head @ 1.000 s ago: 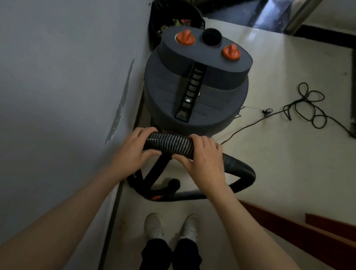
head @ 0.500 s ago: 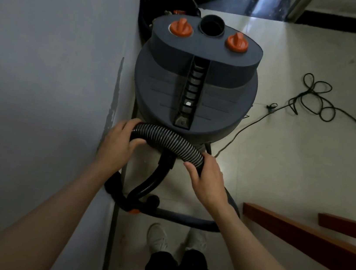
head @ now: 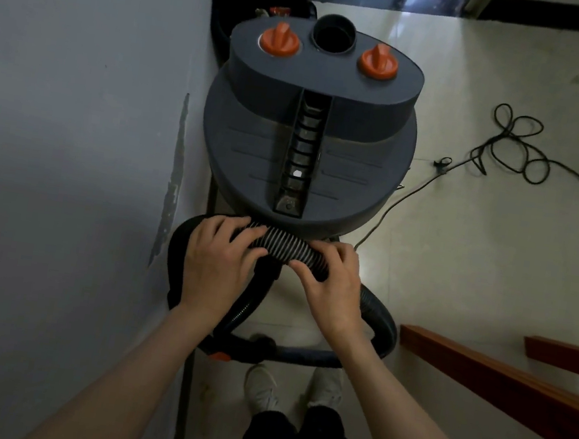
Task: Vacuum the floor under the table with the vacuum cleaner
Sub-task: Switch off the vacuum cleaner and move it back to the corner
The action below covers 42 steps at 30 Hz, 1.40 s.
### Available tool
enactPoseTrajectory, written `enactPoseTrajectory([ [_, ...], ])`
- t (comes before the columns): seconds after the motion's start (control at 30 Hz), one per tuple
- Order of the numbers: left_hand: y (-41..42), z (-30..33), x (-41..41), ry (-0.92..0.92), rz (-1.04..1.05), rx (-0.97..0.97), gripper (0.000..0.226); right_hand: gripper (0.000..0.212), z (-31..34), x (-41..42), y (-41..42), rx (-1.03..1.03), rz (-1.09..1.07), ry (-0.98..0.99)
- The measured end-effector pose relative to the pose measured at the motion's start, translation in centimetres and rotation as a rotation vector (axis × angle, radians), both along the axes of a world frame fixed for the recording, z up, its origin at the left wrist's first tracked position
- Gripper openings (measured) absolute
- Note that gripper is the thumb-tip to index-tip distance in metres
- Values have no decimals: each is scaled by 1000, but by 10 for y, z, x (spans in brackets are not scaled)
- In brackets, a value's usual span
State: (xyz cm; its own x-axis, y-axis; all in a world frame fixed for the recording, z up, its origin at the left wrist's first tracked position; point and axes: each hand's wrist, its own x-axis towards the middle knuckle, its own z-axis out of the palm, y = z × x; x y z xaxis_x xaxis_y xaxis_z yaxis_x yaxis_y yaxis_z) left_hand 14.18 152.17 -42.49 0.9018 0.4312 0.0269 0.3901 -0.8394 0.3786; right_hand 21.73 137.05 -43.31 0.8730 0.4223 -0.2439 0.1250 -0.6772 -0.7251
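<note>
Pale glossy floor tiles [head: 458, 280] ran beside the wall where the dark grey drum vacuum cleaner [head: 305, 147] stood. My left hand [head: 216, 265] and right hand [head: 332, 288] both curled around its ribbed black hose [head: 285, 248]; I judged the looped hose or tangled black power cord [head: 511, 142] could snag and tip it.

We see a vacuum cleaner [head: 306, 140] of matt dark-grey plastic with smooth orange plastic knobs [head: 280, 42], and a ribbed, faintly shiny hose [head: 288, 247]. The pale floor [head: 469, 252] looks glossy, the wall [head: 72, 114] matt with a scuffed strip, and the rails [head: 503, 383] are reddish varnished wood.
</note>
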Motion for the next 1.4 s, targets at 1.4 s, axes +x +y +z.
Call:
enactPoseTrajectory([
  [1.4, -162, 200, 46, 358, -238, -118, 56, 66, 242, 45, -209, -331, 149, -60],
])
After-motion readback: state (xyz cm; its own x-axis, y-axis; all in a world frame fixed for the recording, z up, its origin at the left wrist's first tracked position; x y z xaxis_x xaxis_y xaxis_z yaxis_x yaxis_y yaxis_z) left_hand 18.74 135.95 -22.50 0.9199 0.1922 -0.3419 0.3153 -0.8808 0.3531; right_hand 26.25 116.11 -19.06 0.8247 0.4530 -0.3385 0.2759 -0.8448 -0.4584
